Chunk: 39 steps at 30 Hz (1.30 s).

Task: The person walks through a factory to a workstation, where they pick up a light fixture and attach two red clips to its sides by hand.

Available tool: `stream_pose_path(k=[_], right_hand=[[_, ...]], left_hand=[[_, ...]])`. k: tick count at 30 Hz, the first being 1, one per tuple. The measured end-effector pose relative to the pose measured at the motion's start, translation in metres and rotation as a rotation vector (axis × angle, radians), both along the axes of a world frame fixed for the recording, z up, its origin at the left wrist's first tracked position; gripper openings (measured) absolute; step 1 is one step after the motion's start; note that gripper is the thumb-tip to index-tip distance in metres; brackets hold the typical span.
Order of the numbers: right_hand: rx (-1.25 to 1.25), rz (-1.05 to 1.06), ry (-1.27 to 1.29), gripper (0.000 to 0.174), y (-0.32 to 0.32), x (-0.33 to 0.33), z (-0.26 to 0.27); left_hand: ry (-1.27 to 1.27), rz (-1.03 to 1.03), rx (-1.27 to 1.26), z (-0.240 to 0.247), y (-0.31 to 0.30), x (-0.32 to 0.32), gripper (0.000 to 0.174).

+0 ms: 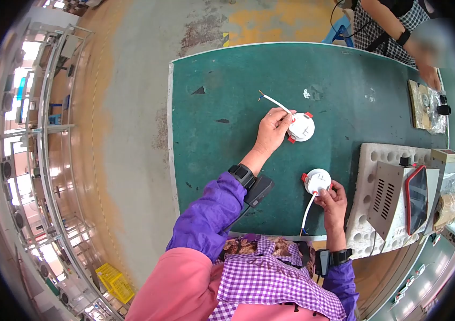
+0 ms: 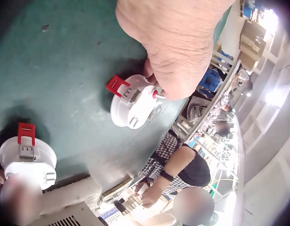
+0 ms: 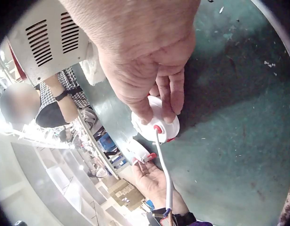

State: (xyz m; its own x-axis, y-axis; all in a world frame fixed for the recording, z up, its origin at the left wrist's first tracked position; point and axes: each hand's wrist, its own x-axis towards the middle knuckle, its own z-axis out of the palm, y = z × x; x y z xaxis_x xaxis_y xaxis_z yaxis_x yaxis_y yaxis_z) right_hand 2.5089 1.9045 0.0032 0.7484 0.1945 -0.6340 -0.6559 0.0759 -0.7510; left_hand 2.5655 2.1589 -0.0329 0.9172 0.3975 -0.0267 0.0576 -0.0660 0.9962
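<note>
Right hand [image 1: 335, 203]: thumb and fingers closed around the near downlight [image 1: 318, 178], over the green tabletop [image 1: 227, 155]
Left hand [image 1: 271, 130]: pinches the far downlight [image 1: 304, 128] at its white cable [image 1: 278, 103]
Grey vented instrument [image 1: 390, 187]: right, on white foam [image 1: 365, 160]
Another person [image 1: 383, 18]: far right

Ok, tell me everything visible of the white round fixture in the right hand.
The white, round, plastic-looking fixture is turned back side up, with red clips at its sides. A white cable leaves through a red collar and runs toward the person, ending in thin, split wires, one blue. The person's right hand grips one side of it over the green tabletop; whether it rests there is unclear.
</note>
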Motion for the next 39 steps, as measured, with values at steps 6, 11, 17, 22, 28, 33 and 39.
stream_pose_path(k=[6, 11, 17, 22, 28, 33, 39], right_hand=[[-0.023, 0.008, -0.011, 0.044, 0.001, 0.000, 0.000], [-0.029, 0.007, -0.009, 0.043, 0.001, 0.001, 0.000], [-0.023, 0.004, -0.018, 0.042, 0.001, 0.000, -0.003], [-0.001, -0.023, -0.027, 0.042, 0.001, 0.000, -0.003], [-0.009, -0.004, 0.002, 0.041, 0.000, 0.005, -0.001], [-0.026, 0.023, 0.051, 0.038, -0.004, 0.017, 0.001], [-0.012, -0.029, -0.003, 0.037, 0.006, 0.058, 0.021]], left_hand=[[0.005, -0.017, 0.017, 0.003, 0.000, 0.000, 0.014], [0.013, -0.034, 0.050, 0.005, -0.001, -0.001, 0.017], [0.017, -0.036, 0.070, 0.006, -0.001, -0.001, 0.021], [0.008, -0.045, 0.057, 0.003, 0.000, -0.001, 0.025], [0.021, -0.080, 0.034, 0.003, 0.003, 0.000, 0.031], [0.040, -0.071, -0.036, 0.005, 0.004, 0.001, 0.031], [0.016, -0.088, -0.005, -0.003, 0.005, 0.001, 0.031]])
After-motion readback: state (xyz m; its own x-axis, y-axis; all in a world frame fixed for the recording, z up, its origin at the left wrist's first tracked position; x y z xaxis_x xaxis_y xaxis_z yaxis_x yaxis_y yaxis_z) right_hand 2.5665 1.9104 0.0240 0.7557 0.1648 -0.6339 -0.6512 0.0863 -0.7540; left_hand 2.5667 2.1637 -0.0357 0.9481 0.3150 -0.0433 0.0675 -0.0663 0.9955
